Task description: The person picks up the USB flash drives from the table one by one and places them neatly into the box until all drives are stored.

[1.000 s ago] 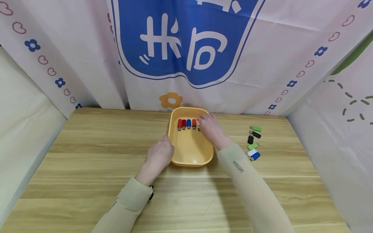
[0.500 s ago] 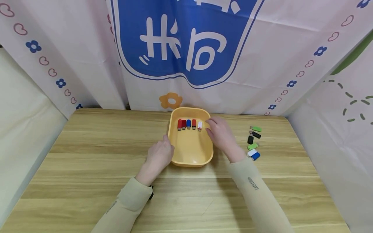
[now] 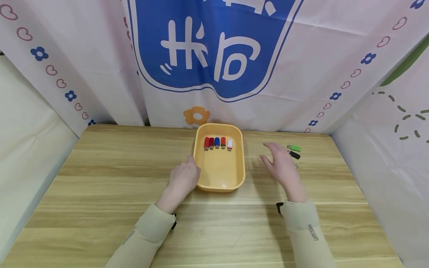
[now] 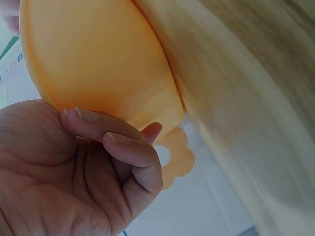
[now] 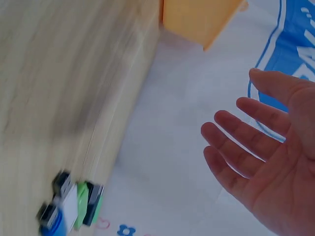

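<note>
A yellow plastic tray (image 3: 219, 171) sits at the back middle of the table. Along its far end several USB flash drives lie side by side: two red ones, a blue one (image 3: 217, 142), a red-and-black one (image 3: 223, 143) and a white one (image 3: 229, 144). My left hand (image 3: 182, 175) grips the tray's near left rim, its fingers curled against the wall in the left wrist view. To the tray's right, my right hand (image 3: 282, 165) is over the table with fingers spread and nothing in them. It partly covers the loose flash drives there, including a green one (image 3: 295, 148) and a black one (image 3: 294, 155).
More loose drives show in the right wrist view: a blue one (image 5: 55, 223), a white one (image 5: 70, 206) and a green one (image 5: 82, 202). The wooden table (image 3: 127, 160) meets a printed white curtain (image 3: 167, 104) at its back edge.
My right hand has let go of the white flash drive in the tray's row, left the tray and moved right toward the loose drives. My left hand stays on the rim.
</note>
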The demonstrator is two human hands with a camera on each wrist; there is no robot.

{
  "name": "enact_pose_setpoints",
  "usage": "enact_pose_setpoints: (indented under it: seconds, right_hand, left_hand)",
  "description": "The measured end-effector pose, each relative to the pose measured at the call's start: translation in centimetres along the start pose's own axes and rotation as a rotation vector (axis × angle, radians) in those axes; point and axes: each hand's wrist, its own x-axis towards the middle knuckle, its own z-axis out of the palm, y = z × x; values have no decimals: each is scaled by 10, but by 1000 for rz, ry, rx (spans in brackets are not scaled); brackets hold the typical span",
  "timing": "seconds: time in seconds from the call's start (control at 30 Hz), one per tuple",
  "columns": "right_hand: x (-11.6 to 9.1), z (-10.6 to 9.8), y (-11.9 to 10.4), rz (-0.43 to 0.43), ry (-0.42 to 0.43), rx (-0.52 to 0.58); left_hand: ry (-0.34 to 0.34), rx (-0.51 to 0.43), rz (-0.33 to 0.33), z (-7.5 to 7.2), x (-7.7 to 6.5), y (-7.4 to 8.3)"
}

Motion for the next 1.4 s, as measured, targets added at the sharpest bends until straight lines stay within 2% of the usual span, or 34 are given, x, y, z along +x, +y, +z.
enact_pose_setpoints:
  seconds: [0.13,0.27,0.47,0.7,0.8,1.0,1.13,1.4]
  right_hand:
    - [-11,-8,18,30,21,6]
    - [-22,-14,35,75,1,22]
    - [-36,-24,55,198,-86,24]
    - [-47,-32,68,398,-225,37]
    - [-50,-33,73,452,-270,23]
    - [-52,-31,82,519,-350,-23]
    - [-53,-29,85,564,-371,-33]
    - [-52,-27,84,544,-360,-16]
  left_hand:
    - [-9,-5,-8,0,0,0]
    - [-13,-8,-10,-1,1,-1]
    - [-16,-6,-13,-1,0,-1]
    - [-38,-6,-24,-1,1,-1]
    - [-42,-5,-24,-1,1,-1]
    - [-45,0,-29,-1,1,-1]
    - [-40,1,-31,0,1,-1]
    - [-41,-12,-42,0,2,0]
